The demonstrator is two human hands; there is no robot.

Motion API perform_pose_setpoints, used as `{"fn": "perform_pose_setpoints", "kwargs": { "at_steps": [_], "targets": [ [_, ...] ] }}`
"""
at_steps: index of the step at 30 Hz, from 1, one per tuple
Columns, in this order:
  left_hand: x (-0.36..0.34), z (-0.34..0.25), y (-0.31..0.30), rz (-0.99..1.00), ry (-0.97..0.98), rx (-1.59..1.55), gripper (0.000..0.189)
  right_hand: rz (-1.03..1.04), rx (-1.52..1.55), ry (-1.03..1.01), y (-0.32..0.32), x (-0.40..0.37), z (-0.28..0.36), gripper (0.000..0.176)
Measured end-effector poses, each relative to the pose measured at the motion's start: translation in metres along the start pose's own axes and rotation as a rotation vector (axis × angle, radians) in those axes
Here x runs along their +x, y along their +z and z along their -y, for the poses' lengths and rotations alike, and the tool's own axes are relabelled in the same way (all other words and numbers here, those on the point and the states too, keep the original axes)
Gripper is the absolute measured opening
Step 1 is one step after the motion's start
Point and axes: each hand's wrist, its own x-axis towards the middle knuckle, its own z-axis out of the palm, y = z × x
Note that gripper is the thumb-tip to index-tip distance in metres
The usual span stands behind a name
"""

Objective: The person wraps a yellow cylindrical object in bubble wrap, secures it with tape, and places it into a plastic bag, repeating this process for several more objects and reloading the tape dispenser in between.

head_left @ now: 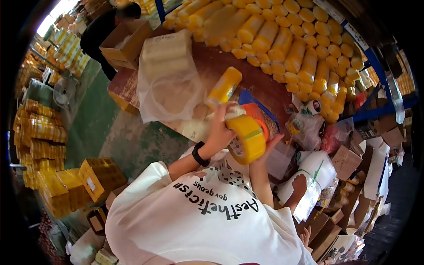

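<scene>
Both my hands hold a wide roll of yellow packing tape (251, 136) in front of my chest. My left hand (222, 129), with a black band on its wrist, grips the roll's left side. My right hand (266, 149) curls around the lower right side, its fingers partly hidden by the roll. Just behind the roll is an orange piece (252, 110) whose kind I cannot make out. A blue strip-like tool (259, 104) lies beyond it. Near my left fingertips, a wrapped yellow roll (225, 86) lies on the reddish table (203, 57).
Stacked yellow rolls (282, 44) fill the table's far side beside a blue rack (375, 62). A clear bag of pale rolls (165, 75) sits left. A person (99, 37) bends by a carton (126, 44). Another person's arm (298, 190) is at right, near a wrapped bundle (316, 170).
</scene>
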Motion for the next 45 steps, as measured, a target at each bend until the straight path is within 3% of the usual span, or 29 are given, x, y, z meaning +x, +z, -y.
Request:
{"fn": "perform_pose_setpoints", "kwargs": {
  "at_steps": [1,2,5,8,11,14,15,18,19,22,25,27,29,33,36,39,42,45],
  "targets": [
    [-0.003,0.012,-0.004,0.157,-0.187,-0.259,0.047,0.026,-0.253,-0.062,-0.004,-0.004,0.0,0.089],
    [-0.008,0.022,-0.006,0.317,-0.375,-0.518,0.044,-0.038,-0.292,-0.067,-0.006,-0.004,-0.004,0.089],
    [-0.006,0.009,-0.013,0.32,-0.453,-0.738,0.037,-0.171,-0.303,-0.044,-0.015,-0.002,-0.015,0.089],
    [-0.006,0.002,-0.018,0.356,-0.619,-0.874,0.036,-0.128,-0.454,-0.197,-0.011,-0.002,-0.008,0.089],
    [-0.01,-0.003,-0.021,0.404,-0.809,-0.978,0.035,-0.07,-0.399,-0.204,0.006,-0.008,0.013,0.083],
    [-0.008,0.007,-0.024,0.535,-0.914,-1.209,0.036,0.008,-0.192,-0.082,0.0,0.002,0.018,0.08],
    [-0.006,0.009,-0.025,0.591,-0.932,-1.307,0.037,-0.105,-0.245,-0.074,-0.004,0.008,0.015,0.073],
    [-0.007,0.003,-0.023,0.438,-0.965,-1.072,0.036,-0.205,-0.242,-0.005,-0.002,0.009,0.006,0.063],
    [-0.008,0.0,-0.023,0.413,-0.941,-1.03,0.036,-0.06,-0.044,0.071,-0.004,0.007,0.008,0.055],
    [-0.006,-0.002,-0.024,0.375,-0.897,-0.983,0.036,-0.155,0.193,0.249,-0.005,0.015,-0.003,0.051],
    [-0.001,0.003,-0.033,0.378,-0.933,-1.148,0.038,-0.298,0.068,0.245,-0.002,0.022,-0.01,0.052],
    [0.0,0.008,-0.036,0.354,-0.972,-1.329,0.04,-0.23,-0.005,0.253,-0.001,0.027,-0.013,0.052],
    [0.001,0.006,-0.038,0.268,-0.975,-1.246,0.042,-0.242,-0.254,0.199,0.006,0.028,-0.014,0.051],
    [-0.001,0.015,-0.033,0.114,-0.78,-0.945,0.045,-0.162,-0.32,0.269,0.001,0.029,-0.021,0.055],
    [-0.008,0.013,-0.032,-0.112,-0.781,-0.811,0.049,-0.128,-0.341,0.232,-0.011,0.026,-0.024,0.061],
    [0.001,-0.002,-0.041,0.09,-0.717,-0.896,0.055,0.068,-0.021,0.316,-0.02,0.024,-0.021,0.063],
    [0.002,0.018,-0.035,0.01,-0.676,-0.82,0.055,0.279,-0.166,0.108,-0.009,0.023,-0.012,0.057],
    [0.006,0.011,-0.042,0.159,-0.691,-0.949,0.062,0.014,-0.784,0.058,-0.013,0.02,-0.021,0.065]
  ]
}}
